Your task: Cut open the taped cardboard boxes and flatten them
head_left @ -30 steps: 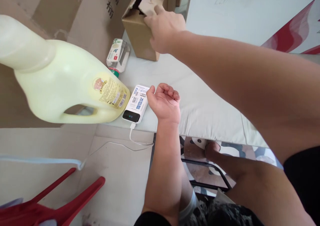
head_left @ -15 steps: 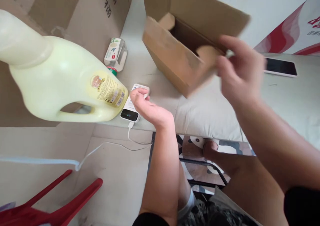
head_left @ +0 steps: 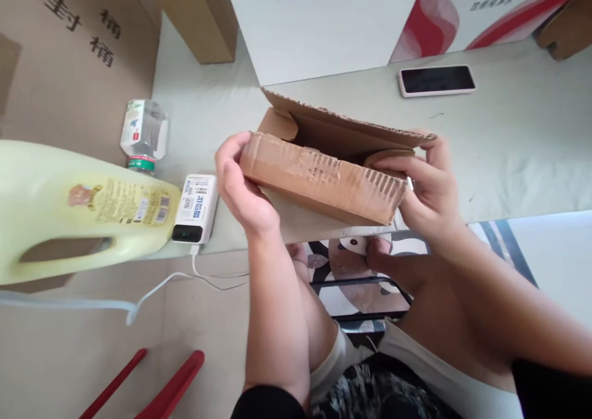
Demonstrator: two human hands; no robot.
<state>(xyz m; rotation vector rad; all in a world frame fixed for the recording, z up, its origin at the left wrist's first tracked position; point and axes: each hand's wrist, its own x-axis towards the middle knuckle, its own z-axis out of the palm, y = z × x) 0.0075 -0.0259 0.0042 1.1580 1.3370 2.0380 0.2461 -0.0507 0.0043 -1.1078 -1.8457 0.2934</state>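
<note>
Between my two hands is a brown cardboard box (head_left: 319,175), its top flaps standing up and its inside partly in shadow. Torn, ribbed cardboard shows along the near flap. My left hand (head_left: 245,184) grips the box's left end, fingers behind and thumb in front. At the right end, my right hand (head_left: 428,184) closes round the corner, with some fingers on the small side flap. The box is tilted, its opening turned toward the wall side.
Left of the box lie a white power bank (head_left: 197,206) with a plugged-in cable, a big yellow jug (head_left: 92,212) and a clear plastic bottle (head_left: 145,132). A phone (head_left: 437,81) rests at the right. White and red cartons (head_left: 324,24) and another cardboard box (head_left: 198,18) stand behind.
My left hand has come from beside the power bank to grip the box's left end. The box has moved nearer and turned, still in my right hand. The view has shifted right.
</note>
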